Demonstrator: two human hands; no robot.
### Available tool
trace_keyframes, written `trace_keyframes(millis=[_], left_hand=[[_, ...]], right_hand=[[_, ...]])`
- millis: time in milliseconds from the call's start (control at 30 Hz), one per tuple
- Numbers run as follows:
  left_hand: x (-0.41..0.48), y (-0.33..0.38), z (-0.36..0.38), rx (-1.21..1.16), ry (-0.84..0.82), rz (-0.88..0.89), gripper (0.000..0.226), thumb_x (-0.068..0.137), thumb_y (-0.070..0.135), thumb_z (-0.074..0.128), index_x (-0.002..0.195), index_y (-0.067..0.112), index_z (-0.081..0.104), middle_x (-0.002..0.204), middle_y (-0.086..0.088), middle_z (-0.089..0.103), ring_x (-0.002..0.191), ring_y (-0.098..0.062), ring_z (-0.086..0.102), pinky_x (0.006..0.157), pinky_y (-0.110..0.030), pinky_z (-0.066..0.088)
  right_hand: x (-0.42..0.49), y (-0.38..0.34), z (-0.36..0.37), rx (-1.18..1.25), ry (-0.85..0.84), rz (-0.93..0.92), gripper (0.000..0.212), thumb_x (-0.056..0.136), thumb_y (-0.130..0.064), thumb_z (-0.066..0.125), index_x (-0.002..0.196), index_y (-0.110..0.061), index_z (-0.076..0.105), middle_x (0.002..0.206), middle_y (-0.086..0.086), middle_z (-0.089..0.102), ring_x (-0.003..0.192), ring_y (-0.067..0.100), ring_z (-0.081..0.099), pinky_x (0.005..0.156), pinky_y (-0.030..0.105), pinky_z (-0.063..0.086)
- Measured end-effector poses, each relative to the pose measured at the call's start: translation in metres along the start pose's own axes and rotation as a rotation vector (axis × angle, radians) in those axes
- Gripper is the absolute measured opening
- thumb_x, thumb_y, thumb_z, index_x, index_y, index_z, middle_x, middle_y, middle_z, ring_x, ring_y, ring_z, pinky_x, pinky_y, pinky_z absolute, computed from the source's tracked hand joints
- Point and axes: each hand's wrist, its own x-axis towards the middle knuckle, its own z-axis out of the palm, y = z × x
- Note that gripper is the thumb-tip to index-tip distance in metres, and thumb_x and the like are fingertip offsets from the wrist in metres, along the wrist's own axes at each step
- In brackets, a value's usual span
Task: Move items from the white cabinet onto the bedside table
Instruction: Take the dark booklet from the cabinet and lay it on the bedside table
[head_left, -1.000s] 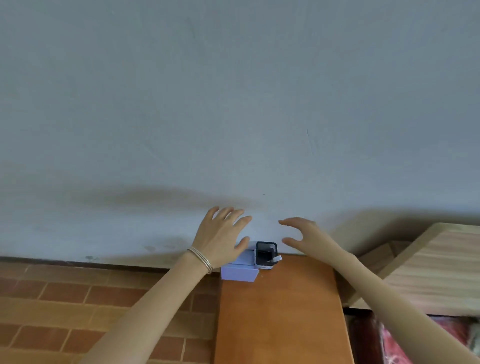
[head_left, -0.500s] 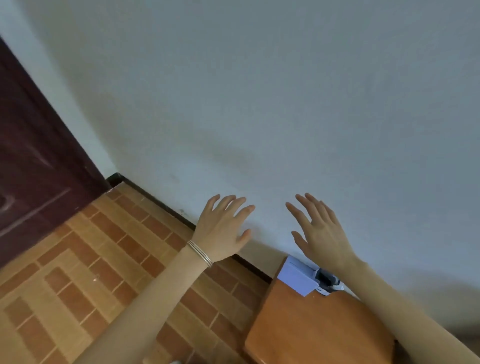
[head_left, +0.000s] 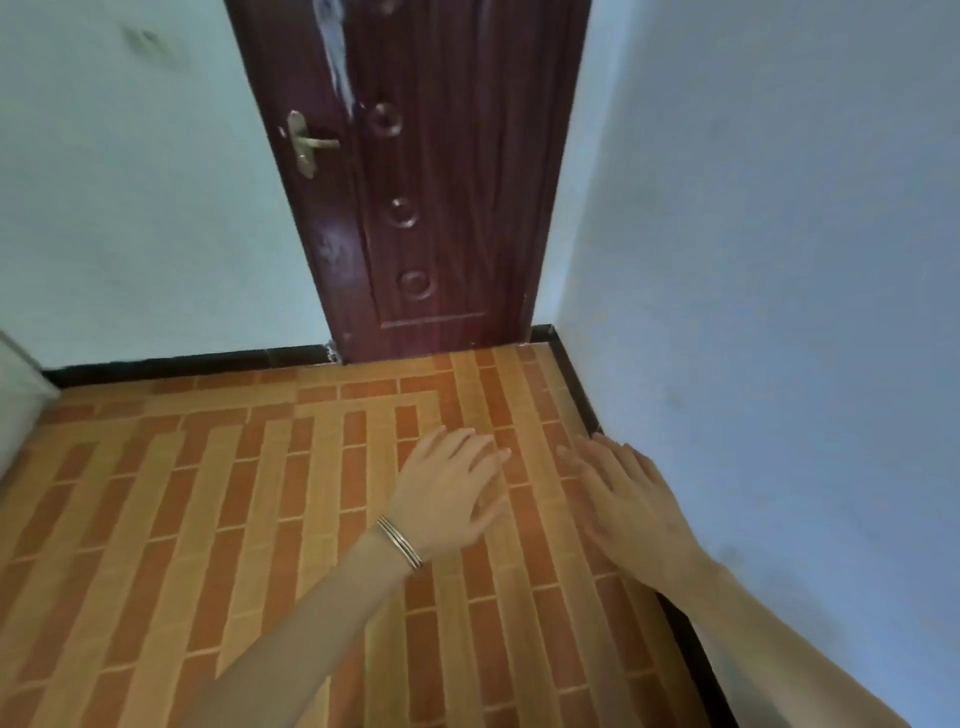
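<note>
Two empty hands held out over a tiled floor, fingers towards a door.

The left hand (head_left: 447, 493), with thin metal bangles (head_left: 399, 542) at the wrist, is palm down with its fingers straight and slightly spread, holding nothing. The right hand (head_left: 628, 499) is near it, equally flat and empty. Both point away from the person and hang above the orange brick-pattern floor (head_left: 208, 519). Beyond them a black skirting (head_left: 182, 364) runs along the base of the pale walls (head_left: 779, 260), which meet at a dark red-brown door (head_left: 431, 182) with a brass lever handle (head_left: 306, 143). A pale panel edge (head_left: 15, 395) shows at the far left. Whether it belongs to the white cabinet, and which way it runs, cannot be told.
</note>
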Motion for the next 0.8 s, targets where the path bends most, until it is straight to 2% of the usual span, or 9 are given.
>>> trace_keyframes(millis=[67, 167, 233, 300, 433, 600, 800], left_hand=[[-0.033, -0.057, -0.013, 0.016, 0.025, -0.069, 0.050, 0.086, 0.049, 0.040, 0.120, 0.021, 0.062, 0.119, -0.004, 0.063, 0.113, -0.024, 0.057, 0.096, -0.046, 0.045], [-0.077, -0.137, -0.040, 0.089, 0.059, -0.163, 0.049, 0.084, 0.048, 0.040, 0.117, 0.021, 0.063, 0.116, -0.003, 0.064, 0.110, -0.022, 0.058, 0.094, -0.044, 0.047], [-0.104, -0.182, -0.062, 0.147, 0.069, -0.238, 0.048, 0.083, 0.048, 0.041, 0.116, 0.022, 0.063, 0.116, -0.002, 0.064, 0.110, -0.022, 0.058, 0.094, -0.043, 0.046], [-0.133, -0.223, -0.082, 0.172, 0.097, -0.326, 0.047, 0.083, 0.047, 0.040, 0.115, 0.022, 0.063, 0.117, -0.001, 0.063, 0.111, -0.022, 0.057, 0.094, -0.044, 0.047], [-0.192, -0.287, -0.103, 0.232, 0.140, -0.505, 0.046, 0.084, 0.046, 0.040, 0.117, 0.023, 0.063, 0.117, 0.000, 0.063, 0.112, -0.022, 0.057, 0.096, -0.043, 0.045], [-0.247, -0.347, -0.097, 0.249, 0.144, -0.719, 0.045, 0.085, 0.046, 0.041, 0.117, 0.024, 0.063, 0.115, 0.001, 0.064, 0.111, -0.020, 0.058, 0.094, -0.042, 0.046], [-0.267, -0.431, -0.080, 0.297, 0.099, -0.875, 0.044, 0.087, 0.047, 0.037, 0.115, 0.027, 0.065, 0.112, 0.005, 0.066, 0.107, -0.018, 0.061, 0.090, -0.040, 0.049]], right_hand=[[0.049, -0.051, 0.009, 0.038, 0.000, -0.092, 0.043, 0.089, -0.045, 0.040, 0.126, -0.023, 0.044, 0.124, 0.002, 0.059, 0.115, 0.023, 0.056, 0.097, 0.045, 0.041], [0.118, -0.123, 0.020, 0.037, 0.010, -0.191, 0.047, 0.084, -0.047, 0.057, 0.126, -0.026, 0.051, 0.123, -0.004, 0.060, 0.115, 0.018, 0.056, 0.100, 0.039, 0.031], [0.161, -0.168, 0.020, 0.045, 0.054, -0.259, 0.047, 0.081, -0.045, 0.064, 0.123, -0.025, 0.056, 0.119, -0.004, 0.062, 0.111, 0.017, 0.058, 0.097, 0.037, 0.035], [0.201, -0.211, 0.018, 0.078, 0.102, -0.361, 0.041, 0.086, -0.042, 0.056, 0.122, -0.022, 0.057, 0.119, -0.002, 0.062, 0.110, 0.018, 0.058, 0.095, 0.039, 0.043], [0.271, -0.292, 0.018, 0.152, 0.104, -0.534, 0.047, 0.089, -0.043, 0.035, 0.121, -0.019, 0.059, 0.118, 0.002, 0.062, 0.108, 0.022, 0.058, 0.094, 0.043, 0.047], [0.337, -0.371, 0.044, 0.220, 0.094, -0.739, 0.047, 0.090, -0.042, 0.032, 0.121, -0.017, 0.058, 0.115, 0.001, 0.063, 0.104, 0.020, 0.060, 0.088, 0.042, 0.050], [0.428, -0.437, 0.095, 0.233, 0.045, -0.898, 0.042, 0.089, -0.042, 0.035, 0.117, -0.024, 0.061, 0.112, -0.005, 0.063, 0.099, 0.012, 0.061, 0.086, 0.034, 0.049]])
